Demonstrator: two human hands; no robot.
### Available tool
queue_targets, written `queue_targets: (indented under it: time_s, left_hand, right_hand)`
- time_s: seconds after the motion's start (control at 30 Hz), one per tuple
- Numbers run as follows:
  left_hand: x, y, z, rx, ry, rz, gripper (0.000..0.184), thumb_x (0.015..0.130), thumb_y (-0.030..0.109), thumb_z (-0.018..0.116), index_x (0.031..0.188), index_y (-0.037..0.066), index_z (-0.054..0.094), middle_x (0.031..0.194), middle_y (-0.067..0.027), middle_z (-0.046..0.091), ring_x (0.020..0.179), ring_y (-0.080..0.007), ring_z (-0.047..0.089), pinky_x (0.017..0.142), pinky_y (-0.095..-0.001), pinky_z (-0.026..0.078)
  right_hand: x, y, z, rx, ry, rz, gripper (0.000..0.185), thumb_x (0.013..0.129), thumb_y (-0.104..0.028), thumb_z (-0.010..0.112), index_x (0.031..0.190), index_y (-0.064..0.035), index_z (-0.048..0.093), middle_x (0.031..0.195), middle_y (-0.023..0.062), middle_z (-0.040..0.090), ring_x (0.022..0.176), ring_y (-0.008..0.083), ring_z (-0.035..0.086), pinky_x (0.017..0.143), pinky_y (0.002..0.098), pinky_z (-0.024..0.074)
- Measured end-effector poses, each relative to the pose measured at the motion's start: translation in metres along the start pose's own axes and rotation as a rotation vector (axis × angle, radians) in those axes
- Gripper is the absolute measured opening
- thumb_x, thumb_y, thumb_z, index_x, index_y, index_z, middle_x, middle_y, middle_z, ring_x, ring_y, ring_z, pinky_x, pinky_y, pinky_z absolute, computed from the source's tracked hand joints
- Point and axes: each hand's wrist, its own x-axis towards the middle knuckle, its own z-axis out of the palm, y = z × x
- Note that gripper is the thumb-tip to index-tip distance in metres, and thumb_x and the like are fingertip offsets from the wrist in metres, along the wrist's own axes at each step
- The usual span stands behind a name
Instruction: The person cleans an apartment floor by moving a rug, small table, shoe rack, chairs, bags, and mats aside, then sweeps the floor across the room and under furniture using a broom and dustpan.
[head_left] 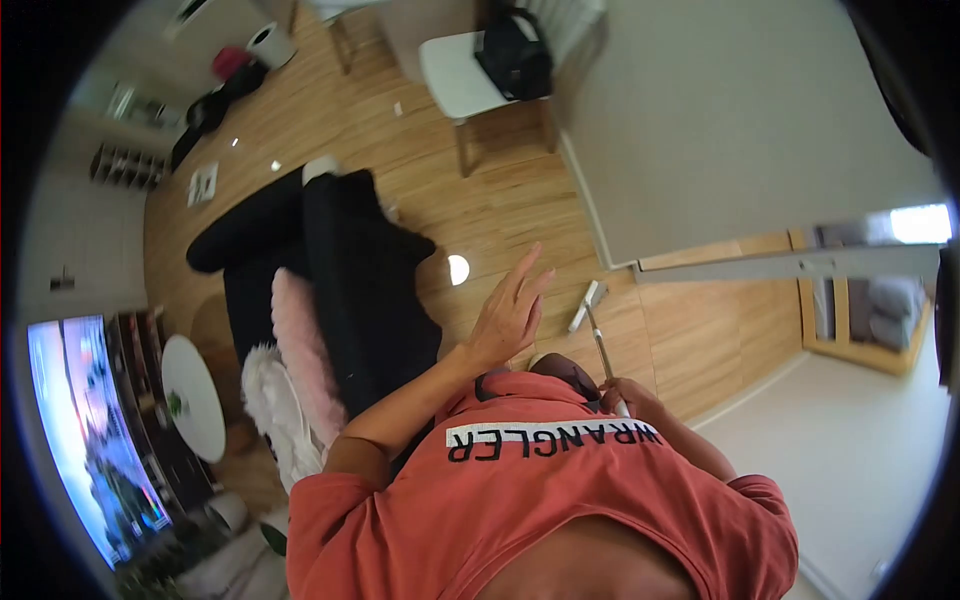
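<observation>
My left hand (508, 318) is stretched out in front of me with its fingers apart, and it holds nothing. It is above the wooden floor, near the right end of a black sofa (345, 260). My right hand (632, 398) is wrapped round the handle of a mop (601, 345), close to the front of my red shirt (560, 480). From that hand the handle runs forward and down to a flat white and grey mop head (587, 306), which rests on the floor beside the wall's end.
A white chair (450, 75) holds a black bag (515, 60) near the wall (720, 120). A doorway frame (720, 269) is at the right. The sofa bears a pink cushion (303, 350); further left are a round white table (193, 395) and a lit television (98, 430).
</observation>
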Motion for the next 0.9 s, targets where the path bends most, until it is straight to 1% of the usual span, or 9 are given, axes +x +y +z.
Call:
queue_targets:
  time_s: [0.07,0.2,0.27,0.4,0.47,0.53,0.6,0.73,0.9]
  left_hand:
    - [-0.005,-0.014,-0.025,0.009,0.057,-0.077,0.042,0.073,-0.005,0.052,0.113,0.0,0.044,0.127,-0.0241,0.035,0.106,-0.0376,0.047,0.085,-0.0377,0.043]
    - [-0.019,0.0,-0.051,0.157,0.19,-0.239,0.037,0.074,-0.005,0.052,0.11,-0.001,0.047,0.127,-0.0226,0.036,0.103,-0.0334,0.051,0.084,-0.0344,0.044]
    - [-0.019,-0.007,-0.066,0.181,0.304,-0.324,0.035,0.074,-0.005,0.052,0.109,-0.002,0.048,0.126,-0.0219,0.039,0.103,-0.0324,0.051,0.083,-0.034,0.044]
    - [-0.008,-0.029,-0.088,0.271,0.363,-0.414,0.032,0.075,-0.006,0.052,0.107,-0.003,0.05,0.125,-0.0215,0.04,0.097,-0.0298,0.055,0.077,-0.0303,0.047]
    - [0.007,-0.044,-0.097,0.283,0.403,-0.399,0.031,0.076,-0.007,0.052,0.107,-0.003,0.051,0.125,-0.0211,0.04,0.094,-0.0282,0.056,0.074,-0.0293,0.048]
    - [0.026,-0.06,-0.105,0.294,0.442,-0.456,0.03,0.076,-0.007,0.052,0.106,-0.003,0.051,0.124,-0.0211,0.04,0.095,-0.0291,0.056,0.074,-0.0301,0.049]
    - [0.046,-0.087,-0.112,0.302,0.473,-0.48,0.029,0.076,-0.007,0.052,0.105,-0.003,0.052,0.124,-0.0211,0.041,0.096,-0.0298,0.055,0.074,-0.0304,0.049]
    - [0.094,-0.129,-0.135,0.484,0.51,-0.571,0.028,0.076,-0.007,0.051,0.104,-0.003,0.052,0.123,-0.022,0.041,0.096,-0.0294,0.055,0.075,-0.0304,0.049]
    - [0.137,-0.168,-0.175,0.528,0.665,-0.732,0.026,0.078,-0.006,0.049,0.104,-0.005,0.052,0.123,-0.0189,0.042,0.092,-0.0256,0.057,0.075,-0.0293,0.049]
  right_hand:
    - [-0.005,-0.006,0.079,-0.425,0.234,-0.25,0.021,0.084,-0.012,0.043,0.063,-0.0084,0.042,0.047,-0.0022,0.035,0.035,0.0098,0.036,0.03,0.0237,0.0284]
    - [0.04,-0.051,0.128,-0.587,-0.142,-0.157,0.026,0.089,-0.015,0.034,0.066,-0.0075,0.044,0.046,-0.0028,0.036,0.033,0.0093,0.031,0.03,0.0244,0.0287]
    - [0.056,-0.056,0.185,-0.622,0.0,-0.218,0.026,0.09,-0.017,0.032,0.069,-0.0073,0.043,0.045,-0.0032,0.034,0.033,0.0098,0.031,0.03,0.0245,0.0272]
    - [0.12,-0.094,0.279,-0.604,-0.178,-0.162,0.02,0.089,-0.017,0.031,0.077,-0.0053,0.042,0.045,-0.0027,0.032,0.032,0.0106,0.029,0.03,0.0239,0.0272]
    - [0.14,-0.099,0.35,-0.49,0.036,-0.242,0.029,0.082,-0.007,0.04,0.054,-0.0124,0.034,0.044,0.0001,0.033,0.032,0.0133,0.031,0.03,0.0282,0.0275]
    - [0.175,-0.108,0.405,-0.485,-0.056,-0.269,0.027,0.081,-0.006,0.039,0.054,-0.0119,0.034,0.046,0.0017,0.034,0.033,0.0145,0.032,0.03,0.0292,0.0297]
    - [0.256,-0.119,0.449,-0.423,-0.117,-0.146,0.024,0.084,-0.015,0.034,0.063,-0.0071,0.038,0.05,0.0061,0.039,0.042,0.0205,0.041,0.039,0.0331,0.0374]
    - [0.204,-0.116,0.565,-0.733,0.054,-0.136,0.022,0.076,-0.006,0.036,0.063,0.0007,0.052,0.058,0.0147,0.05,0.037,0.0232,0.04,0.033,0.0351,0.0322]
    - [0.27,-0.186,0.651,-0.568,-0.092,-0.027,0.019,0.078,-0.007,0.033,0.061,-0.0038,0.041,0.05,0.0069,0.038,0.035,0.0176,0.035,0.032,0.0293,0.0309]
